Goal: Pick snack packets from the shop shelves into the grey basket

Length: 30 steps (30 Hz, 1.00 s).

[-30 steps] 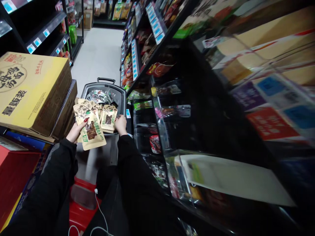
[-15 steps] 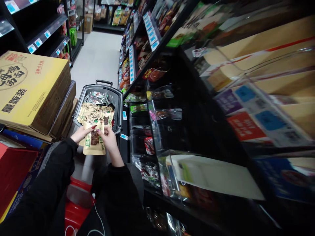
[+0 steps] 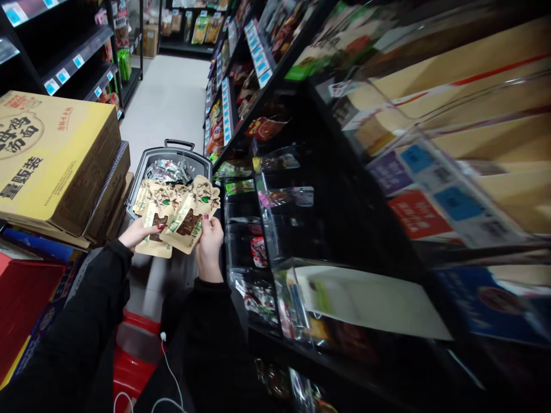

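My right hand (image 3: 210, 244) is closed on the lower right edge of a beige snack pouch (image 3: 192, 212) with a dark window showing brown pieces. My left hand (image 3: 138, 232) grips a second, similar pouch (image 3: 154, 244) by its side, thumb on the front. The two pouches overlap, the right one in front and tilted. Both are held over the near end of a grey basket (image 3: 205, 164) on the floor. Inside it, clear and silvery packets (image 3: 169, 171) lie at the far end; more beige pouches are partly hidden behind the held ones.
Stacked cartons with a yellow box (image 3: 55, 155) on top stand at the left. Black shelving (image 3: 297, 86) with packets and price tags runs along the right. A red stool (image 3: 135, 355) is below me. The aisle floor (image 3: 176, 92) stretches ahead.
My hands have moved apart. The pouches, earlier bunched together between both hands, are now fanned into two, with the right one lifted up and to the right.
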### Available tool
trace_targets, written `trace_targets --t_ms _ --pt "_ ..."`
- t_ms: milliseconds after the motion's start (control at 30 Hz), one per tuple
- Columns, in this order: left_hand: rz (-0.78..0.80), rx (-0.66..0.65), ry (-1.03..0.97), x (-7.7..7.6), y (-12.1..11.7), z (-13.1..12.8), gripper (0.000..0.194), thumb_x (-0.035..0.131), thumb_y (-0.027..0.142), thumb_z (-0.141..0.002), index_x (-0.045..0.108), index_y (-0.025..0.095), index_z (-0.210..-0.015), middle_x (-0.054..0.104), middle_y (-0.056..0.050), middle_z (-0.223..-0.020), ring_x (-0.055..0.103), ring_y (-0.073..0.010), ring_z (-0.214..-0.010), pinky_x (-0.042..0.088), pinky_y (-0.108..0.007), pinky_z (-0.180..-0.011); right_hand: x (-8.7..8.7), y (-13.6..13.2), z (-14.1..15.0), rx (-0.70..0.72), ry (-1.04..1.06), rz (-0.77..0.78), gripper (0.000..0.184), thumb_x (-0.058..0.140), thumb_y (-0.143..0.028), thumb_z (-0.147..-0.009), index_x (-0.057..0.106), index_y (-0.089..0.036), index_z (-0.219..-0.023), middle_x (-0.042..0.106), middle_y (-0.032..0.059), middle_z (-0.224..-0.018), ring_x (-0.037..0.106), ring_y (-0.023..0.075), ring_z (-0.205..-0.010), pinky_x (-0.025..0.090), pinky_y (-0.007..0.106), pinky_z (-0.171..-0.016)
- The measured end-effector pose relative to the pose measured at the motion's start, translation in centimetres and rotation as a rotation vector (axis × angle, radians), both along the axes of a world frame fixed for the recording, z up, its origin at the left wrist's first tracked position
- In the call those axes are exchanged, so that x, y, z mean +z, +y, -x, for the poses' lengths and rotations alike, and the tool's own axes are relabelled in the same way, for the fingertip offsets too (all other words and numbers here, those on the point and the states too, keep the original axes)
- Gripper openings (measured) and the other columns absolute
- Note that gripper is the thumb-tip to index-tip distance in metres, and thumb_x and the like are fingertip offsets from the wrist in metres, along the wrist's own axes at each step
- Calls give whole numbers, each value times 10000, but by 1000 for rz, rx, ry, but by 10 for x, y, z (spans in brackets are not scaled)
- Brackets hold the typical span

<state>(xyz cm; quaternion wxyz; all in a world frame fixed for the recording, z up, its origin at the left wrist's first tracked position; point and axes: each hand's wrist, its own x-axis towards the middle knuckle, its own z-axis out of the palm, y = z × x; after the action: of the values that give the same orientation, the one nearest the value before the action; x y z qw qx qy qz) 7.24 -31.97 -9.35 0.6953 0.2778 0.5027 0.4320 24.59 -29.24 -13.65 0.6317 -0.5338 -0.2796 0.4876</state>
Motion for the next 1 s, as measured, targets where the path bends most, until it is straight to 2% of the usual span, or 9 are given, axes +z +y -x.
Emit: trace_targets --t_ms 133,233,367,533,667,733,867,933,1000 --pt "0 41 -63 10 -2 4 589 837 209 -468 629 83 -1004 700 -111 -899 656 -266 -857 517 -401 -829 2 2 -10 99 369 -7 153 559 -299 -736 478 -187 -802 488 -47 -659 461 73 -556 414 202 -563" --pt "-20 65 -112 16 -4 7 574 823 200 -498 619 86 -1023 698 -122 -924 660 -274 -857 527 -404 -816 10 -3 -20 292 577 -27 99 480 -292 -802 483 -193 -798 288 -86 -525 205 50 -371 253 168 -371" --pt "-16 130 -87 18 -3 7 581 813 166 -499 609 79 -1036 694 -133 -951 655 -281 -890 523 -411 -837 27 -13 -25 473 787 -110 135 444 -323 -836 446 -195 -794 177 -103 -518 2 37 -359 118 159 -325" --pt "-15 120 -105 17 -1 7 556 808 155 -492 623 82 -1012 697 -132 -949 662 -271 -875 508 -408 -876 47 -22 -24 519 712 -115 293 464 -480 -794 362 -211 -741 124 -114 -507 -69 38 -358 33 200 -334" --pt "-8 108 -96 17 -2 7 553 803 174 -506 623 79 -1020 692 -142 -964 658 -285 -891 505 -428 -879 54 -24 -24 545 717 -113 411 473 -608 -724 369 -210 -735 142 -112 -519 -52 34 -368 38 216 -356" --pt "-11 106 -89 17 -2 7 553 798 182 -520 619 79 -1032 691 -142 -971 655 -287 -900 507 -431 -873 50 -22 -25 554 780 -142 423 491 -614 -713 381 -207 -746 153 -108 -531 -40 33 -379 56 211 -361" --pt "-32 79 -77 13 -2 7 534 784 186 -553 618 86 -1050 691 -132 -971 661 -262 -872 516 -408 -858 34 -15 -25 581 859 -174 258 538 -428 -777 401 -209 -773 161 -96 -542 -28 47 -404 95 198 -361" --pt "-37 76 -76 12 -2 8 540 788 186 -547 618 85 -1049 693 -129 -964 667 -250 -837 528 -394 -832 28 -13 -24 577 819 -169 219 532 -395 -792 414 -212 -773 153 -91 -545 -26 55 -418 105 199 -366" --pt "-36 80 -82 11 -1 8 540 794 188 -542 616 86 -1042 694 -127 -959 669 -241 -816 539 -377 -805 22 -11 -24 535 656 -142 241 480 -438 -812 423 -212 -753 138 -85 -551 -21 62 -428 111 205 -375"
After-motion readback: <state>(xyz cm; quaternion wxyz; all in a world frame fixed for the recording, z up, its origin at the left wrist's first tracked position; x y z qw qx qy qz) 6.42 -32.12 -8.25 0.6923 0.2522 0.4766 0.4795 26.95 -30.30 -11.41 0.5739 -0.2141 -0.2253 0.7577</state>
